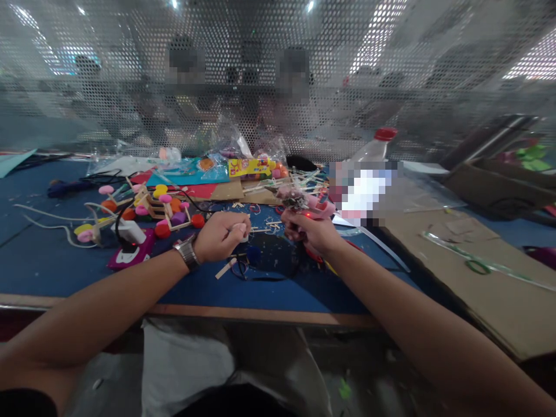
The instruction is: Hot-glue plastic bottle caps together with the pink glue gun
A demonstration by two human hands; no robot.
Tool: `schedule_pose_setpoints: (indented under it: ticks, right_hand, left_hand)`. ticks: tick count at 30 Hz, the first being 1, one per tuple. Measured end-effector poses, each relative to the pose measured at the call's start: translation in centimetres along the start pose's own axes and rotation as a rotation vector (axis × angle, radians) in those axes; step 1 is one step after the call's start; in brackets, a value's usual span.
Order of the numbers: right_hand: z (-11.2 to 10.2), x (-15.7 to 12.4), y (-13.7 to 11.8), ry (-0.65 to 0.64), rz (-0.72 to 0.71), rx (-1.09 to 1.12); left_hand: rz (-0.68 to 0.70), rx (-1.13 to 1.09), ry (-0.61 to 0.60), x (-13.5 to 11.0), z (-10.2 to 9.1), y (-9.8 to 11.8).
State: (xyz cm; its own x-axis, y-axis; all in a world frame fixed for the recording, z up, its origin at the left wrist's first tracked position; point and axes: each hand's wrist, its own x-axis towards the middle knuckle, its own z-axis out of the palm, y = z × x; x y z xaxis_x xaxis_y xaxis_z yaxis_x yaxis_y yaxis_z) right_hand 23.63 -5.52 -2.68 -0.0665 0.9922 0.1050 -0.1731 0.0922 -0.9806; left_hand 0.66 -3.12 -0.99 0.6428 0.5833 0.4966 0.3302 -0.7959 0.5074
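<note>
Pink tool (321,207): greyish, mottled front end, small red light glowing; we hold it over the blue tabletop, right of centre. Our right hand (315,233) has its fingers wrapped round the handle. Our left hand (222,236) is curled, thumb pressed against a small pale piece (244,234), mostly hidden. We note wood scraps on the tabletop (82,278), stick models with coloured discs (160,205) to the left, cardboard (499,301) to the right, a perforated screen (256,110) behind. Yellow packet (247,168): printed, lettering too small for us to read.
</note>
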Motion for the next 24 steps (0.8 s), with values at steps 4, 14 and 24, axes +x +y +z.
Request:
schedule_pose_setpoints:
  ticks: [4,14,24]
  right_hand:
    - [0.06,-0.04,-0.04,-0.013,-0.002,-0.002]
    - [0.07,-0.02,0.07,-0.002,0.016,0.012]
    - [0.31,-0.07,-0.17,-0.008,0.013,0.053]
  left_hand:
    - [-0.032,0.108,-0.073,0.04,0.06,0.06]
    - [0.111,0.190,-0.144,-0.31,0.45,-0.49]
    - [0.203,0.222,-0.133,-0.33,0.33,-0.36]
